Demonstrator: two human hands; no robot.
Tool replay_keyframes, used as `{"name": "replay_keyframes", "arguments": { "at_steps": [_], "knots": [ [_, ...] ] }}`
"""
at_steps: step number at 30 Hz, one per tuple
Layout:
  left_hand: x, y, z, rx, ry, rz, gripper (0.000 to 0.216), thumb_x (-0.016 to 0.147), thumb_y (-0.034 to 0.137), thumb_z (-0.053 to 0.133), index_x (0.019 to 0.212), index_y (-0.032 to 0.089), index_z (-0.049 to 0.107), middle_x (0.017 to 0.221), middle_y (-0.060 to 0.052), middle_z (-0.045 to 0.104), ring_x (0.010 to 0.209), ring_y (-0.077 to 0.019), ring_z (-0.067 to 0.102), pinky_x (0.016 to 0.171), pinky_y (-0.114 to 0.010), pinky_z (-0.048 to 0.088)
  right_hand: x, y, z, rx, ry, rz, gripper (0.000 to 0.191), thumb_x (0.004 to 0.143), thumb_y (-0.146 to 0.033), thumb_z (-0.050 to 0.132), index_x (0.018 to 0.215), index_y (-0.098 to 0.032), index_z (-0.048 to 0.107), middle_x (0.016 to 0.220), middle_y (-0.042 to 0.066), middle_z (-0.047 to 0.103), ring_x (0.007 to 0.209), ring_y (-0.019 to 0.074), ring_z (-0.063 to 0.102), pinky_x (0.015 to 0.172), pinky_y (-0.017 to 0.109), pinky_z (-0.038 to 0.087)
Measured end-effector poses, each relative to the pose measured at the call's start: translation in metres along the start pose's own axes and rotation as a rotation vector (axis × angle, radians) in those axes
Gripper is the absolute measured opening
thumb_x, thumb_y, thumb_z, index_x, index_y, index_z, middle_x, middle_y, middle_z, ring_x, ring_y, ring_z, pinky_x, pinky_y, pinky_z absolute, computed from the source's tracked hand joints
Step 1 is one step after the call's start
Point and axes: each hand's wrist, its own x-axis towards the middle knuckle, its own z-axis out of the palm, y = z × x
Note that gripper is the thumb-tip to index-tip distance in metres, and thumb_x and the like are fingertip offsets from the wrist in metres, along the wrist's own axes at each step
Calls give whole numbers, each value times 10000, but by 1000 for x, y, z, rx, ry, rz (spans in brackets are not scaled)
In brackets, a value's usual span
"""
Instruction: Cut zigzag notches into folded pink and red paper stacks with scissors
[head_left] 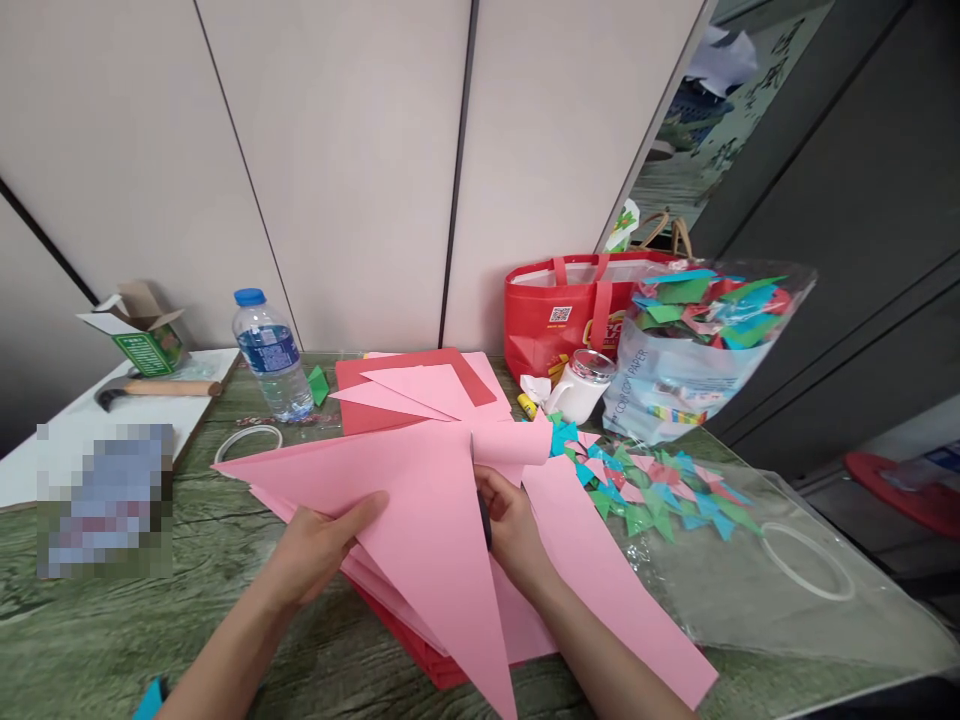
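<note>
Head view: before the table's far edge, left hand pinches pink paper, right hand grips scissors; keeping it taut should help cut cleanly.

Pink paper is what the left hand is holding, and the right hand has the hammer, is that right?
Not quite: the head view shows the right hand holding black-handled scissors, not the hammer, which lies off to the left. The left hand is indeed holding pink paper.
</note>
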Motion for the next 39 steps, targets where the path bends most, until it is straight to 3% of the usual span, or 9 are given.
{"name": "replay_keyframes", "arguments": {
  "at_steps": [7, 17, 24, 34, 39],
  "knots": [
    [1, -3, -1, 11, -28, 6, 404, 562, 327, 767, 900, 120, 686, 901, -98, 721, 887, -258, 634, 825, -363, 491, -2, -2, 1, 14, -1, -25, 285, 651, -70, 605, 917, -169, 617, 874, 55, 694, 806, 182, 638, 707, 280, 498],
    [1, -4, -4, 37, -32, 6, 368, 591, 315, 753, 894, 118, 685, 899, -106, 720, 854, -246, 639, 792, -352, 503, -1, 6, 0, -32, 17, -34, 282, 656, -73, 602, 921, -166, 622, 805, 42, 687, 695, 156, 612, 590, 238, 469],
    [1, -5, -4, 10, -51, -12, 328, 597, 311, 749, 862, 126, 689, 875, -97, 725, 842, -246, 648, 778, -344, 511, -3, 6, 1, -15, 17, -43, 276, 655, -85, 608, 917, -172, 622, 792, 37, 680, 720, 163, 611, 625, 248, 475],
    [-2, -1, 2, -30, -52, -25, 398, 550, 301, 773, 897, 129, 688, 854, -89, 730, 765, -232, 657, 763, -353, 518, -3, 7, 0, -2, 32, -4, 275, 633, -98, 583, 893, -178, 625, 720, 19, 664, 652, 159, 593, 493, 212, 435],
    [-2, 1, 3, -43, -65, -50, 310, 549, 299, 773, 799, 129, 705, 809, -89, 734, 729, -226, 656, 717, -335, 527, -3, 6, 0, -34, 56, -7, 269, 639, -101, 573, 887, -185, 631, 653, 2, 631, 571, 142, 549, 439, 209, 398]
  ]
}}
